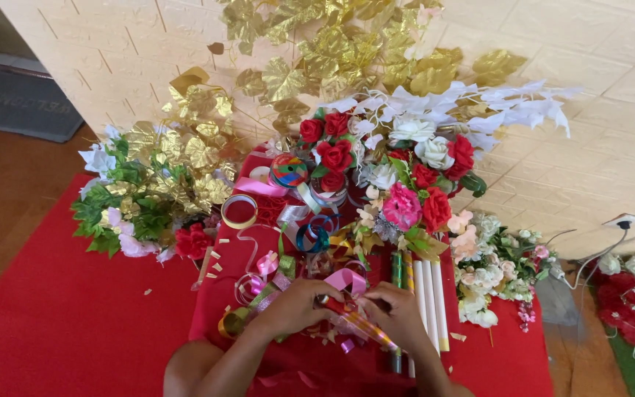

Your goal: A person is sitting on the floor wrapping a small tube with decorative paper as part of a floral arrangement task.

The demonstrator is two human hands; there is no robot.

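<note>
grip: left hand (297, 305) and right hand (398, 312) closed | wrapped stick (354, 317)

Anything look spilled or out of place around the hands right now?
Small pale paper scraps lie scattered on the red cloth left of the left hand, and loose ribbon curls sprawl beside it. Nothing looks damaged.

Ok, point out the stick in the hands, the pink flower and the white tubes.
stick (358, 320), head view, on its striped middle between the hands.
pink flower (402, 206), head view, centre of its petals.
white tubes (430, 298), head view, mid-length of the middle tube.
</note>
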